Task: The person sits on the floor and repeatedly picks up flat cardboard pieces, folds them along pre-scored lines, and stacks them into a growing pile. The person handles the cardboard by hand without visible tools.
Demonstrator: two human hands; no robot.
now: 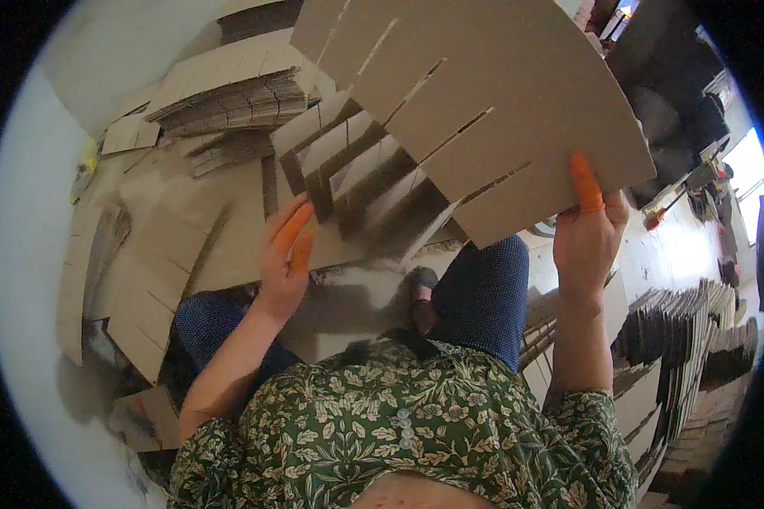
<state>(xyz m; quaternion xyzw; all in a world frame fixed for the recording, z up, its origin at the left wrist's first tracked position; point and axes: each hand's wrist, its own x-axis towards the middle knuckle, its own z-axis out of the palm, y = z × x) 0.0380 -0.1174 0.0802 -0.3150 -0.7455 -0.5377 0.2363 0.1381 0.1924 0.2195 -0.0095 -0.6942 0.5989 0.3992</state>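
Observation:
A large slotted cardboard sheet (pixel 516 95) is raised before me, its lower right edge gripped by my right hand (pixel 589 235), with an orange-covered finger lying on its face. Several cross strips of cardboard (pixel 356 159) hang at an angle from the sheet's slotted side, forming a partition grid. My left hand (pixel 286 254) is at the lower left corner of these strips, orange covers on two of its fingers; the fingertips reach the strips' edge, but whether they grip it cannot be told. The far ends of the sheet run out of view.
A tall stack of slotted cardboard strips (pixel 229 95) lies at the upper left. More slotted sheets (pixel 149 299) lean at the left, near a pale wall (pixel 25 254). Assembled cardboard partitions (pixel 675 337) stand packed at the lower right. A broom (pixel 665 213) lies farther off on the right.

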